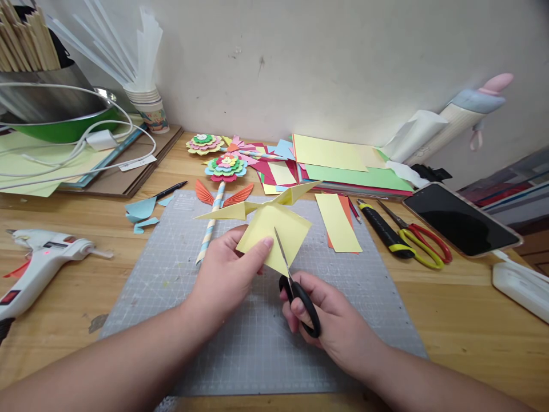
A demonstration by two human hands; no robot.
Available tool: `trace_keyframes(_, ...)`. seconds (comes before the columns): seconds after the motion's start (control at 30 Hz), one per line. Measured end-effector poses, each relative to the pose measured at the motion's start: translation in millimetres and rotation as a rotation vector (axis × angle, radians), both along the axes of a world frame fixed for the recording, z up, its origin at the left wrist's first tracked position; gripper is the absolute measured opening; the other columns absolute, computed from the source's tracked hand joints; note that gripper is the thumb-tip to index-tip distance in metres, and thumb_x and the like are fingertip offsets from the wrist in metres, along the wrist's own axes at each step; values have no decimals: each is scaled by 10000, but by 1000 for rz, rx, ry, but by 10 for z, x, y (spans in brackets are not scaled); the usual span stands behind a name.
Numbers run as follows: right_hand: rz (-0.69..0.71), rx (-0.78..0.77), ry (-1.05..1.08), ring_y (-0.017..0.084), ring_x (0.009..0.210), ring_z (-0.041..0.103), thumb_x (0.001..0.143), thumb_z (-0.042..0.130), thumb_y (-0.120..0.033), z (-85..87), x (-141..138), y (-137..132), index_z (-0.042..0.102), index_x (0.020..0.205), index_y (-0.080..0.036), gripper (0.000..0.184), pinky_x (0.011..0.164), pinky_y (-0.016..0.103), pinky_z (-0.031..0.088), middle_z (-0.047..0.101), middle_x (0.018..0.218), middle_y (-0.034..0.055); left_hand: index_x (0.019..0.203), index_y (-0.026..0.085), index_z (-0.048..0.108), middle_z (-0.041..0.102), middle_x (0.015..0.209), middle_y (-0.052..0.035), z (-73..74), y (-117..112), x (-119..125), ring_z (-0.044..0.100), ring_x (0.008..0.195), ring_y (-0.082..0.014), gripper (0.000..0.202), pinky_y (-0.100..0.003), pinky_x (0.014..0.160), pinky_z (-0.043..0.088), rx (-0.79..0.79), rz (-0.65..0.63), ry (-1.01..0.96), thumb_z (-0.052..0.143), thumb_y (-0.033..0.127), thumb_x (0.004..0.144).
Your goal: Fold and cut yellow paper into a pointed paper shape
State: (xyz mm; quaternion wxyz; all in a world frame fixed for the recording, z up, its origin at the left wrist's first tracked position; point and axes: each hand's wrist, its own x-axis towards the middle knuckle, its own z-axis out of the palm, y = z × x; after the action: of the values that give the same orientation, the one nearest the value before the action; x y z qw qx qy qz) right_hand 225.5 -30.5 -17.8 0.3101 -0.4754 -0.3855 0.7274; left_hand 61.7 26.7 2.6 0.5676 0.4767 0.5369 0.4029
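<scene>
My left hand (227, 274) pinches a folded yellow paper (274, 226) above the grey cutting mat (257, 343), thumb on its lower left edge. Flaps of the paper stick out to the left and upper right. My right hand (330, 320) grips black-handled scissors (295, 286), fingers through the loops. The blades point up and lie closed or nearly closed against the paper's lower right edge.
A paper flower on a striped straw (221, 177) lies behind the mat, with coloured paper sheets (343, 166) beyond. A yellow strip (338, 223), utility knife (384, 232), red-yellow scissors (422, 243) and phone (458, 220) lie right. A glue gun (38, 263) lies left.
</scene>
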Motion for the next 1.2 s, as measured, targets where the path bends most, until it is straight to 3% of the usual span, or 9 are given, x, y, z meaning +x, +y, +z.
trace_keyframes(0.2, 3, -8, -27, 39, 437, 294, 743, 691, -642, -4, 3, 4, 521, 857, -184, 501, 386, 193, 179, 531, 603, -57, 747, 180, 634, 600, 644, 40, -49, 21, 18, 507, 576, -83, 290, -180, 533, 408, -19, 19, -176, 678, 462, 804)
trace_keyframes(0.43, 19, 15, 3, 25, 424, 301, 741, 683, -672, -4, -10, -14, 482, 860, -192, 535, 381, 209, 184, 549, 671, -47, 718, 166, 640, 571, 596, 43, -12, -9, 16, 486, 553, -82, 279, -181, 513, 382, 36, -34, -38, 662, 425, 818)
trace_keyframes(0.67, 18, 68, 28, 26, 423, 299, 753, 669, -680, 4, 3, 7, 487, 952, -188, 561, 378, 239, 169, 540, 725, -39, 716, 164, 642, 602, 627, 29, -23, -50, 39, 505, 562, -93, 267, -190, 513, 396, 47, -63, -42, 656, 415, 809)
trace_keyframes(0.97, 3, -2, -21, 29, 438, 294, 725, 680, -686, 14, 3, -5, 489, 837, -192, 541, 384, 197, 171, 518, 626, -61, 700, 164, 640, 584, 604, 32, -46, -41, 27, 482, 544, -90, 286, -198, 509, 381, 33, -49, -34, 661, 427, 809)
trace_keyframes(1.2, -19, -28, -37, 30, 445, 285, 713, 697, -663, 7, -6, 15, 509, 833, -183, 529, 391, 188, 171, 521, 594, -65, 846, 172, 679, 681, 726, -3, -92, -22, 66, 594, 672, -119, 284, -197, 612, 466, -108, 30, -317, 725, 443, 775)
